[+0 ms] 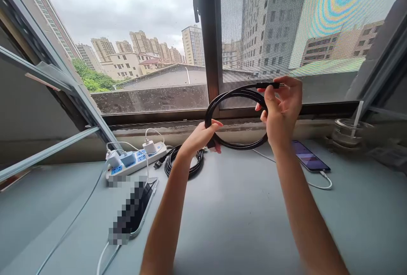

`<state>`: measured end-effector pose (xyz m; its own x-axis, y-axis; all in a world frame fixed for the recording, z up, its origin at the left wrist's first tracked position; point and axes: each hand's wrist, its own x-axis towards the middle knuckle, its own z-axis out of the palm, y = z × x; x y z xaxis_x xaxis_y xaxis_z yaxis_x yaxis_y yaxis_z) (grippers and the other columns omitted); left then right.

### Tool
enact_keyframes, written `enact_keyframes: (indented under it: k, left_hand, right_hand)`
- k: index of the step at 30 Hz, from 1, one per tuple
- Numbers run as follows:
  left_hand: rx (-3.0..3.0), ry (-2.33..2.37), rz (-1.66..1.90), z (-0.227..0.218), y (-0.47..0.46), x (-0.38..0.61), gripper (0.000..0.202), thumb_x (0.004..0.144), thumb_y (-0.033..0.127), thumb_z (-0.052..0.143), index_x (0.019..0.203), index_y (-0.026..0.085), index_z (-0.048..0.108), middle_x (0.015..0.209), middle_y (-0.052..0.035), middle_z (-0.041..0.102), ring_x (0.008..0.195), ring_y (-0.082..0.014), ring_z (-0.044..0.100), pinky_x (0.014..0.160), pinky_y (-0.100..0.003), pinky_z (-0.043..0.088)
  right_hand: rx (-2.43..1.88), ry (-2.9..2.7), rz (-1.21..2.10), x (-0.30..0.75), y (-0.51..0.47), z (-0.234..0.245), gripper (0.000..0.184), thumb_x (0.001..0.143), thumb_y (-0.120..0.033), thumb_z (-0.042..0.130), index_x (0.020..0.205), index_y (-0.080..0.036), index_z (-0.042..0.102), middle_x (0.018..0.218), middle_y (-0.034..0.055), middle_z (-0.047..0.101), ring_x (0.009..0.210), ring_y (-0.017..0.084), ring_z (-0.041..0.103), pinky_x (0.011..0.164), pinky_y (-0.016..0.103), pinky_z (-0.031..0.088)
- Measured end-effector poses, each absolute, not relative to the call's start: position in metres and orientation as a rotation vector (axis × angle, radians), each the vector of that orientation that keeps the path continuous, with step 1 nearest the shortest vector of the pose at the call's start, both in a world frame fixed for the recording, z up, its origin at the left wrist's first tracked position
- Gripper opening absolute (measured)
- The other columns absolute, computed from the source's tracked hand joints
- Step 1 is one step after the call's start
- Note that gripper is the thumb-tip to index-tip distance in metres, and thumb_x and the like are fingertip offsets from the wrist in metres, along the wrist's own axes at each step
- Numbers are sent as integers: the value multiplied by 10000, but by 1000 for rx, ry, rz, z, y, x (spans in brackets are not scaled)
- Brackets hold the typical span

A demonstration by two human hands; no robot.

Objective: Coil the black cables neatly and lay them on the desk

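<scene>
A black cable wound into a loose ring hangs above the table, held between both hands. My left hand grips the ring's left side, thumb in front. At the upper right, my right hand pinches the cable's black plug between thumb and fingers, its metal tip pointing right. Other fingers of that hand curl by the ring's right side. Behind my left wrist a second coiled black cable lies on the table, partly hidden by the forearm, with one connector showing at its left.
A white power strip with chargers plugged in lies at the left. Near it is a partly blurred phone on a cord. Another phone charges at the right, before a lidded cup with a straw. Metal shelf bars cross the left side.
</scene>
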<state>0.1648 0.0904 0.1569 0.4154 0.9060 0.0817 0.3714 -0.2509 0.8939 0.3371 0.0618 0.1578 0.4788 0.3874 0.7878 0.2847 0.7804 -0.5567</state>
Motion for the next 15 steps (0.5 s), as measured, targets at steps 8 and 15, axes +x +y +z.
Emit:
enact_keyframes:
  k: [8, 15]
  left_hand:
    - [1756, 1118, 1066, 155, 97, 168, 221, 786, 181, 440, 982, 172, 540, 509, 50, 509, 333, -146, 534, 355, -218, 357]
    - [1754, 1196, 1222, 156, 102, 166, 226, 747, 188, 493, 959, 178, 572, 460, 80, 394, 260, -113, 430, 276, -205, 279]
  right_hand:
    - [-862, -1213, -90, 353, 75, 151, 234, 854, -412, 553, 1021, -261, 491, 961, 65, 558, 687, 148, 600, 482, 248, 446]
    - [-986, -1335, -15, 367, 75, 147, 470, 729, -296, 708, 1165, -251, 539, 892, 28, 615, 556, 108, 569, 416, 212, 470]
